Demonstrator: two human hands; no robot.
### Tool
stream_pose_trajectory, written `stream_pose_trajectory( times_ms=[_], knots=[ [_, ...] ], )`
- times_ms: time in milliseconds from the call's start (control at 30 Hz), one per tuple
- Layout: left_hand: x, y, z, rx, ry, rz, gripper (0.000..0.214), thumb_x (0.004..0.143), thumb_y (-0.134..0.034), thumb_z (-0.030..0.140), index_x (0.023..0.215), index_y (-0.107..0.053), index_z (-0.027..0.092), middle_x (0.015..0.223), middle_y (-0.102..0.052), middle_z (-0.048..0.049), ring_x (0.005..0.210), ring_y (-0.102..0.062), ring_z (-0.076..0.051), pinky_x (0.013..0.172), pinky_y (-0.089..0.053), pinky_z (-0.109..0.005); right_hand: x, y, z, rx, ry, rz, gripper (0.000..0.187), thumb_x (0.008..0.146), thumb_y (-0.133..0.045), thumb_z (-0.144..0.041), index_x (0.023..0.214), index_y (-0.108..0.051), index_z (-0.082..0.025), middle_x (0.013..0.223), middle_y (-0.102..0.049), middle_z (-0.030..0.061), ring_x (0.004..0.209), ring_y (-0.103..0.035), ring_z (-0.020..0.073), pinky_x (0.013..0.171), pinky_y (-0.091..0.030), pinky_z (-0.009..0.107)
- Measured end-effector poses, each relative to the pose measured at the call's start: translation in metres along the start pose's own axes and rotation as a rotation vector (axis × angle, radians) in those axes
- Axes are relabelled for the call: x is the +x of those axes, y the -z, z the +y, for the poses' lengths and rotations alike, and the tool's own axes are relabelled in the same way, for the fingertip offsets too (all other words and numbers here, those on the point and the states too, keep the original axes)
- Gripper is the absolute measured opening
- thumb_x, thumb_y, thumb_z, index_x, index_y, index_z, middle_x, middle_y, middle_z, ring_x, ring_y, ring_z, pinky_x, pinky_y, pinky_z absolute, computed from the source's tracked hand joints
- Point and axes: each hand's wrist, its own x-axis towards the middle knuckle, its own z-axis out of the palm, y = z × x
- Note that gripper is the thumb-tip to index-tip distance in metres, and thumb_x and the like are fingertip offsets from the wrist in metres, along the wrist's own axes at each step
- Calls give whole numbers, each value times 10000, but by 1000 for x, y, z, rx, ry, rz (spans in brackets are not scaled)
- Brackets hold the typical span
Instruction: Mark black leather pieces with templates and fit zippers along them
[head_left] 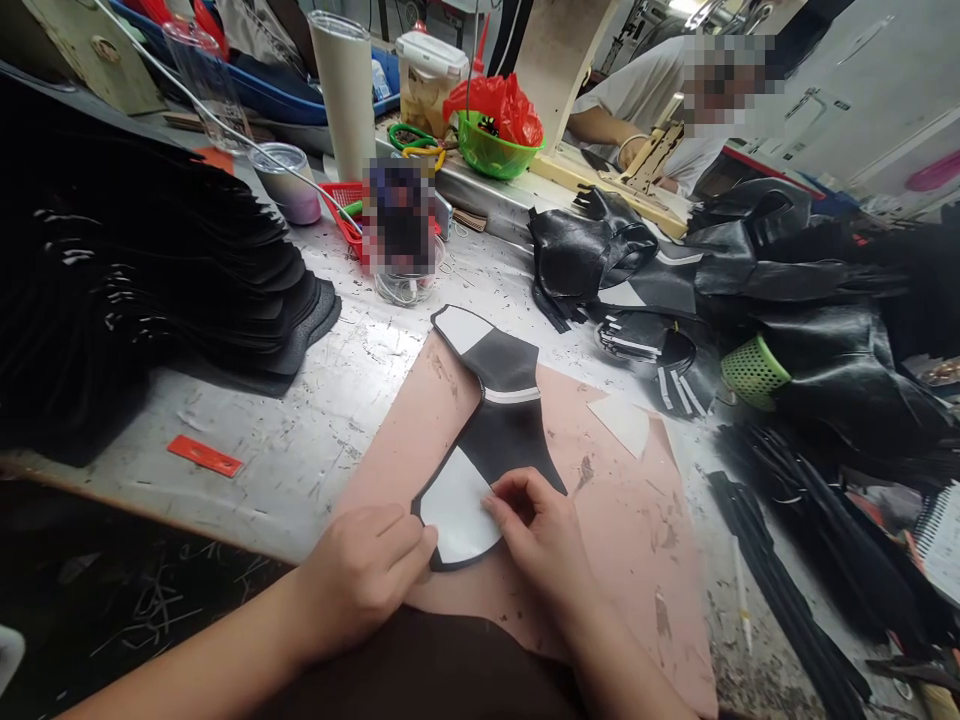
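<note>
A black leather piece (pixel 510 440) with a narrow waist lies flat on a pink sheet (pixel 622 520). One white patch (pixel 459 508) covers its near end, and a second white patch (pixel 461 328) sits at the far end. Across the waist runs a white strip (pixel 511 396). My left hand (pixel 367 560) is closed, its curled fingers gripping the leather's near left edge beside the patch. On the other side, thumb and forefinger of my right hand (pixel 544 530) pinch at the patch's right corner. A loose white patch (pixel 622 422) lies on the sheet to the right.
A tall stack of black pieces (pixel 187 270) stands at left, with an orange strip (pixel 204 456) in front. Black leather parts (pixel 817 370) crowd the right side around a green perforated basket (pixel 754 372). Behind are a tumbler (pixel 343 100) and green bowl (pixel 495 150). Another person (pixel 637 110) sits beyond.
</note>
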Motion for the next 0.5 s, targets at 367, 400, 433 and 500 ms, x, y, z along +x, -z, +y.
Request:
stream_pose_trajectory(
  times_ms=[367,400,433,500],
  knots=[
    [1,-3,-1,-35,69,-68,175,804,-422,74,796,-577,155,1041,-616,-82,951,-527,-217,769,-392,-349,4,1,0,-5,-33,-1,61,727,-562,-229,700,-519,-194,635,-573,-19,535,-508,105,476,-414,205],
    [1,-3,-2,-37,57,-82,182,808,-415,72,796,-577,153,1064,-616,-83,986,-525,-215,791,-387,-348,5,1,0,-5,-35,2,63,726,-562,-230,698,-518,-194,634,-573,-19,535,-509,106,477,-414,207],
    [2,-3,-2,-38,44,-93,190,814,-407,73,796,-579,153,1052,-627,-80,995,-530,-208,800,-384,-343,5,1,0,-4,-38,6,67,723,-564,-233,696,-517,-194,633,-572,-18,536,-510,107,480,-415,210],
    [3,-3,-4,-30,19,-100,209,831,-391,85,806,-587,154,1007,-651,-72,983,-546,-198,802,-381,-338,6,3,-1,12,-59,3,80,710,-578,-242,693,-516,-194,631,-570,-17,541,-514,111,492,-421,218]
  ],
)
